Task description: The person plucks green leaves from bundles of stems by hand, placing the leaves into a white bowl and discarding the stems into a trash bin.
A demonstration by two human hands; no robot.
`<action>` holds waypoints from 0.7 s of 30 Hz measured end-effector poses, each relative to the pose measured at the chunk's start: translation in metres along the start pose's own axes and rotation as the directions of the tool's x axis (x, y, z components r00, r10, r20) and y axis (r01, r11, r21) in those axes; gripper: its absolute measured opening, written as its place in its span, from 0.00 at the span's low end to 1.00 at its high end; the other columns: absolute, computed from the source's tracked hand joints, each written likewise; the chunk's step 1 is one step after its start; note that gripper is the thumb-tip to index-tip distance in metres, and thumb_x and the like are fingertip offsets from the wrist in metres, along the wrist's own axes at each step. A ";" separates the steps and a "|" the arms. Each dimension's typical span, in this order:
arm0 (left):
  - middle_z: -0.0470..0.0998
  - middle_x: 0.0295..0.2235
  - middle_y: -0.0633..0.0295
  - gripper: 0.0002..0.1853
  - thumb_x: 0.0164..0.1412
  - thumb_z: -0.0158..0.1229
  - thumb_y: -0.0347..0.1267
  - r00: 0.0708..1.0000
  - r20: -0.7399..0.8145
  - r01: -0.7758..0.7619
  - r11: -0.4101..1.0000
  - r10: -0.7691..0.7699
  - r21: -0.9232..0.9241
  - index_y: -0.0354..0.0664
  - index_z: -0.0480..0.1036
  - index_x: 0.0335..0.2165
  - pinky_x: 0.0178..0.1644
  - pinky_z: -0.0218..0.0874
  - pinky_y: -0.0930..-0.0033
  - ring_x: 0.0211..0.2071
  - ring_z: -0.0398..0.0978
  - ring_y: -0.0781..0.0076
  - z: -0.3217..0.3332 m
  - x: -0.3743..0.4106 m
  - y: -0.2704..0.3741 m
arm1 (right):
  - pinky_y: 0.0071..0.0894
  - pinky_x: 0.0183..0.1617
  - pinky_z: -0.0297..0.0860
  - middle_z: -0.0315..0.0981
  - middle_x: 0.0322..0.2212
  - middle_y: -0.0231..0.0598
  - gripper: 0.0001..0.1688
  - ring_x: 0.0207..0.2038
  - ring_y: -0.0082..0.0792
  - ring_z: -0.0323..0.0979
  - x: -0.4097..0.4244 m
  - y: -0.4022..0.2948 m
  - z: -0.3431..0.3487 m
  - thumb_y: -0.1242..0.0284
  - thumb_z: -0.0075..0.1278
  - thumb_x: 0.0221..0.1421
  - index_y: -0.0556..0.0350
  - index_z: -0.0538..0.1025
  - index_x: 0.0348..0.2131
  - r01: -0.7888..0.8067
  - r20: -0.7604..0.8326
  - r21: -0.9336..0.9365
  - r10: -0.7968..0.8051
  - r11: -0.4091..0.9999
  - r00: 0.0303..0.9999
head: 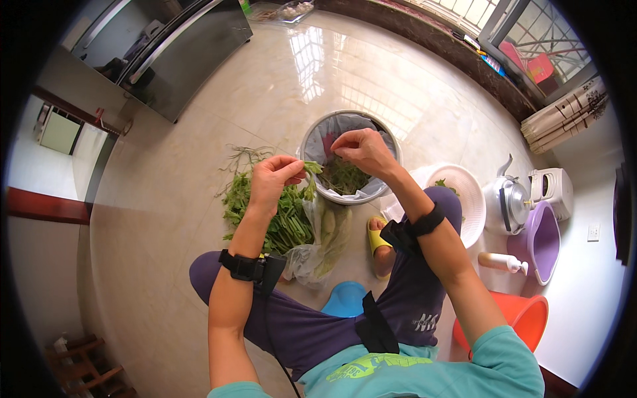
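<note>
My left hand (276,178) is closed on a leafy green sprig (312,168) at the left rim of a lined waste bin (304,144). Over the bin's opening is my right hand (362,149), fingertips pinched together; whether anything is between them cannot be told. Green trimmings (348,178) lie inside the bin on its plastic liner. A heap of leafy green stalks (286,219) rests on the floor below my left hand, beside a clear plastic bag (323,248) with pale green vegetables in it. Some leaves lie in a white plastic colander (477,199) right of my right forearm.
Along the right stand a metal kettle (506,204), a purple basin (546,244), a pump bottle (500,261) and a red-orange bucket (537,318). A blue plastic stool (346,298) shows between my legs. A tray with food (293,11) sits at the far side, near a dark refrigerator (189,59).
</note>
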State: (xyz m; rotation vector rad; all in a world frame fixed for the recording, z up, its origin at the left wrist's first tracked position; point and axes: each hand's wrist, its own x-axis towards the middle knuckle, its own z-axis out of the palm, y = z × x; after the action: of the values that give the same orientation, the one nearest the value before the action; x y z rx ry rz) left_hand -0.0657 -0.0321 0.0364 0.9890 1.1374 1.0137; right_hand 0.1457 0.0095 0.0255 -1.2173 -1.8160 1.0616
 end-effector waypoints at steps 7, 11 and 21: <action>0.74 0.25 0.63 0.05 0.51 0.53 0.27 0.971 0.234 -0.023 0.998 0.037 -0.064 0.36 0.70 0.29 0.32 0.61 0.79 0.27 0.70 0.79 0.005 -0.002 0.002 | 0.13 0.24 0.64 0.69 0.20 0.30 0.08 0.22 0.16 0.66 -0.003 -0.015 0.009 0.75 0.48 0.47 0.62 0.74 0.28 -0.439 0.516 0.430 0.184 0.789 0.837; 0.73 0.24 0.65 0.05 0.50 0.53 0.27 0.973 0.217 -0.068 0.996 0.081 -0.066 0.37 0.70 0.29 0.31 0.58 0.81 0.26 0.68 0.81 0.004 -0.002 0.004 | 0.10 0.25 0.65 0.70 0.20 0.31 0.06 0.22 0.17 0.67 -0.006 -0.021 0.010 0.77 0.47 0.48 0.62 0.73 0.29 -0.603 0.648 0.557 0.155 0.572 0.746; 0.72 0.23 0.67 0.03 0.49 0.54 0.25 0.970 0.119 -0.231 0.953 0.210 0.197 0.36 0.70 0.26 0.31 0.58 0.83 0.26 0.68 0.83 0.015 -0.008 0.015 | 0.12 0.22 0.59 0.67 0.18 0.30 0.08 0.19 0.16 0.62 -0.003 -0.013 0.014 0.75 0.49 0.46 0.63 0.73 0.26 -0.476 0.541 0.539 0.147 0.695 0.828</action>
State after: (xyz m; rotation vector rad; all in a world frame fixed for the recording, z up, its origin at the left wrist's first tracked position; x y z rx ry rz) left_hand -0.0532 -0.0376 0.0554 1.3440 1.0852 1.0246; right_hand 0.1298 0.0008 0.0307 -0.8835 -1.3157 2.1396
